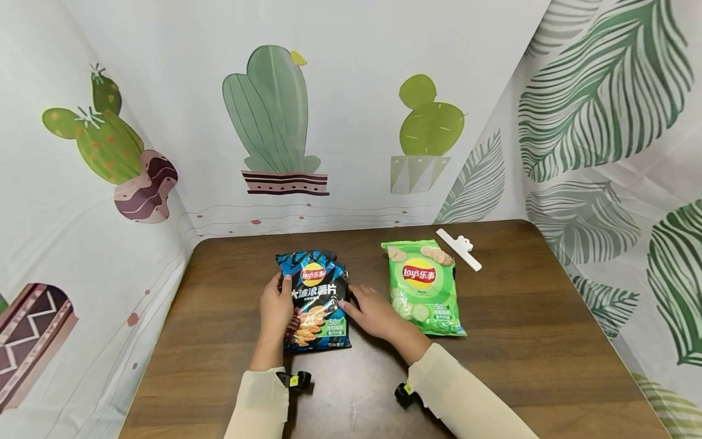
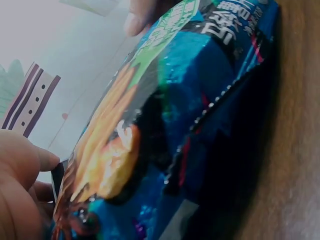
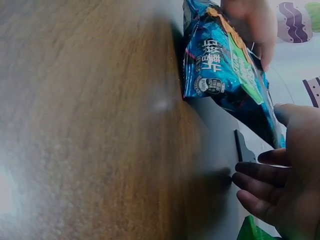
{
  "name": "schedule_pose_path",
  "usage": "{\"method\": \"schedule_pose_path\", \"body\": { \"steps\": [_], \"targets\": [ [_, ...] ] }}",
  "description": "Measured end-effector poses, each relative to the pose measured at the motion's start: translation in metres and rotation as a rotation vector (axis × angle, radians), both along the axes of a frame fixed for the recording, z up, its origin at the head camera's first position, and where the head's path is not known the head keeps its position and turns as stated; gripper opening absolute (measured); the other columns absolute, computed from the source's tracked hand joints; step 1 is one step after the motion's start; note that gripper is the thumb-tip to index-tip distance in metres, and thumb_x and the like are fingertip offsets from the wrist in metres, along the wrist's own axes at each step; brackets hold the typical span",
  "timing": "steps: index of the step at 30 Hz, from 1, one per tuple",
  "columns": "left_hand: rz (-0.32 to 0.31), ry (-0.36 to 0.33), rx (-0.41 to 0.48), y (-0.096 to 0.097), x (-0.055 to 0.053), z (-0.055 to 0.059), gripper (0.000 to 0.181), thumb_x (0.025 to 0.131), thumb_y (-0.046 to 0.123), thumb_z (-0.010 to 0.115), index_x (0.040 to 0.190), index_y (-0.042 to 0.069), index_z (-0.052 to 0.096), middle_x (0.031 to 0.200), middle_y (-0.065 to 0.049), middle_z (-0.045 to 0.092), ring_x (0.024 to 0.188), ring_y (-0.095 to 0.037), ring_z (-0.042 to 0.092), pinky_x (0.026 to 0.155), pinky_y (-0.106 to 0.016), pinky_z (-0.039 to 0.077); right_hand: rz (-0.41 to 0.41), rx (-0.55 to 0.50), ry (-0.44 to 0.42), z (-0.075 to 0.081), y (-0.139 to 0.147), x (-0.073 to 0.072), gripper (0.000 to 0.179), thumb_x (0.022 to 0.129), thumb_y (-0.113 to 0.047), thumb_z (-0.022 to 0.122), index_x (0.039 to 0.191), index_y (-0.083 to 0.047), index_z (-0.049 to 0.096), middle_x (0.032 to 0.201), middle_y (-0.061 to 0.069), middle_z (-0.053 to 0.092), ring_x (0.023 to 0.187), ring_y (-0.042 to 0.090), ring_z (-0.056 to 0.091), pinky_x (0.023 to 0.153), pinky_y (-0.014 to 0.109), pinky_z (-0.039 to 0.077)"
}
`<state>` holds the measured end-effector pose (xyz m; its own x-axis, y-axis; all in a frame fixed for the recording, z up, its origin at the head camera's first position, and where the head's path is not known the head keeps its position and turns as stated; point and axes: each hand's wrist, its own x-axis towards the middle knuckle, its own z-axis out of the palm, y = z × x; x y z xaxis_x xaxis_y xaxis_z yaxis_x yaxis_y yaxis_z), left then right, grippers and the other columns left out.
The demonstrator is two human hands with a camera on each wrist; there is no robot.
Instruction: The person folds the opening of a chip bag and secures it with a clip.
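A blue and black Lay's chip bag lies face up on the table, its front printed with chips. My left hand grips its left edge, thumb on the front and the other fingers partly hidden behind the edge. At the bag's right side, my right hand touches the edge with the thumb, while its other fingers are loosely spread. The left wrist view shows the bag's printed front close up, with the left thumb at its edge.
To the right lies a green Lay's chip bag, close to the right hand. A white sealing clip rests behind it near the table's back edge. Beyond the blue bag shows a small dark object, its kind unclear. Printed cloth hangs behind the wooden table.
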<state>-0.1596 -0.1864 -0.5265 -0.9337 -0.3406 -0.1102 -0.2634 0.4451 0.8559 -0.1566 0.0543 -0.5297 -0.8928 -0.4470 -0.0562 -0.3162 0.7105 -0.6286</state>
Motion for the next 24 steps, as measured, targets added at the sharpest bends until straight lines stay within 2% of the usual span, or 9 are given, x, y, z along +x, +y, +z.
{"method": "schedule_pose_path", "body": {
  "steps": [5, 12, 14, 19, 24],
  "targets": [
    [0.013, 0.005, 0.091, 0.0001, 0.0004, 0.0010, 0.058, 0.108, 0.038, 0.045, 0.152, 0.000, 0.042, 0.148, -0.025, 0.051, 0.135, -0.041, 0.049, 0.112, -0.056, 0.041, -0.030, -0.033, 0.005, -0.0009, -0.0011, -0.0012, 0.058, 0.105, -0.045, 0.048, 0.145, -0.003, 0.050, 0.142, 0.019, 0.058, 0.136, 0.036, 0.052, 0.113, 0.051, 0.042],
    [0.050, 0.033, 0.117, 0.0014, 0.0007, 0.0013, 0.053, 0.107, 0.035, 0.048, 0.148, 0.001, 0.049, 0.142, -0.024, 0.057, 0.130, -0.039, 0.053, 0.109, -0.054, 0.043, -0.058, -0.096, 0.006, -0.0007, -0.0023, -0.0025, 0.054, 0.106, -0.041, 0.049, 0.143, -0.002, 0.052, 0.142, 0.019, 0.058, 0.135, 0.036, 0.054, 0.112, 0.052, 0.043],
    [0.057, 0.034, 0.157, 0.0020, 0.0007, 0.0016, 0.053, 0.107, 0.034, 0.048, 0.148, 0.000, 0.049, 0.142, -0.024, 0.056, 0.131, -0.039, 0.053, 0.110, -0.054, 0.042, -0.062, -0.120, 0.019, -0.0014, -0.0025, -0.0031, 0.051, 0.106, -0.040, 0.049, 0.141, -0.004, 0.054, 0.139, 0.018, 0.061, 0.131, 0.034, 0.057, 0.109, 0.051, 0.046],
    [0.060, 0.026, 0.318, 0.0017, 0.0012, 0.0013, 0.056, 0.107, 0.034, 0.048, 0.151, -0.001, 0.043, 0.150, -0.023, 0.048, 0.139, -0.038, 0.044, 0.116, -0.054, 0.036, -0.112, -0.197, 0.026, -0.0064, -0.0031, -0.0051, 0.047, 0.106, -0.038, 0.051, 0.139, -0.004, 0.055, 0.126, 0.014, 0.067, 0.118, 0.029, 0.064, 0.101, 0.047, 0.052],
    [0.060, 0.003, 0.392, 0.0003, 0.0025, 0.0035, 0.061, 0.107, 0.035, 0.049, 0.155, -0.001, 0.037, 0.160, -0.021, 0.036, 0.151, -0.037, 0.030, 0.123, -0.053, 0.027, -0.173, -0.265, 0.028, -0.0076, -0.0032, -0.0055, 0.044, 0.105, -0.034, 0.052, 0.137, -0.003, 0.056, 0.121, 0.015, 0.068, 0.112, 0.030, 0.066, 0.098, 0.047, 0.053]
  ]
}}
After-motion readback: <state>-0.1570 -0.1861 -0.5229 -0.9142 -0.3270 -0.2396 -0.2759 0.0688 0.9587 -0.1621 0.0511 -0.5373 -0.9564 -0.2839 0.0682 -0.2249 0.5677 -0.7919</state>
